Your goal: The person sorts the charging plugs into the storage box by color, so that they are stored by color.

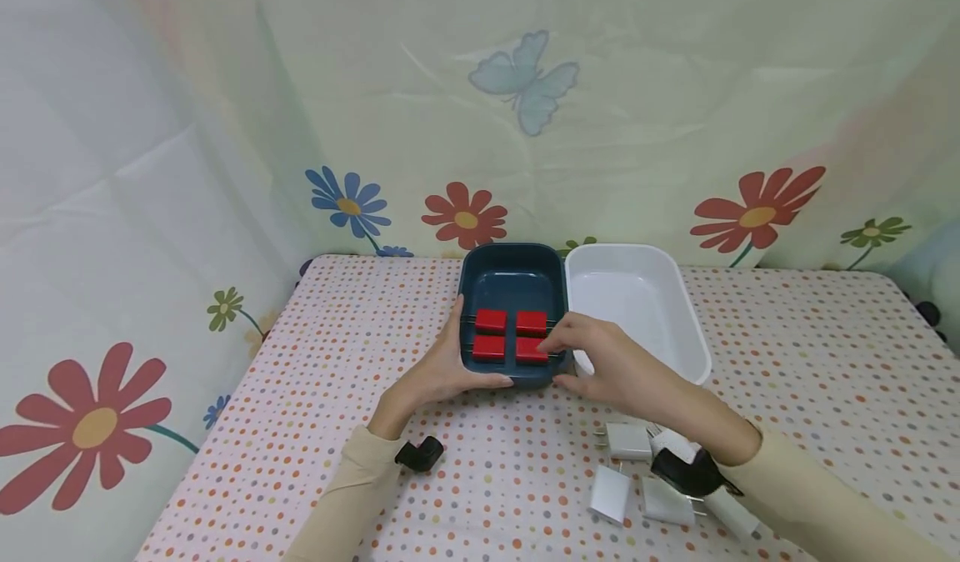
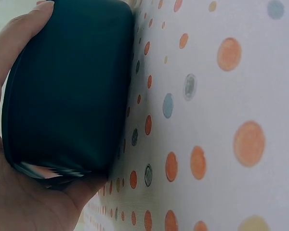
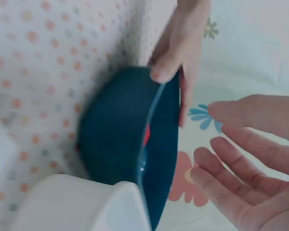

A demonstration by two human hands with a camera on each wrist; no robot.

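A dark teal tray [image 1: 513, 287] stands at the middle of the table. My left hand [image 1: 441, 366] grips its near left corner, thumb along the front and fingers against the left wall. The left wrist view shows that hand [image 2: 33, 204] round the tray's outer side [image 2: 72, 86]. Inside lie several red plug adapters [image 1: 489, 348] with metal prongs, in two rows. My right hand [image 1: 611, 358] hovers over the tray's right side, fingertips near a red adapter [image 1: 531, 350]. In the right wrist view this hand [image 3: 253, 168] is apart from the tray [image 3: 115, 125], fingers loosely bent, holding nothing.
A white tray [image 1: 626, 291] stands right against the teal one, partly behind my right hand. Several white plug adapters [image 1: 610, 493] lie on the dotted tablecloth [image 1: 360, 328] near my right forearm, some partly covered by the wrist camera [image 1: 686, 472]. A printed curtain [image 1: 637, 153] hangs behind.
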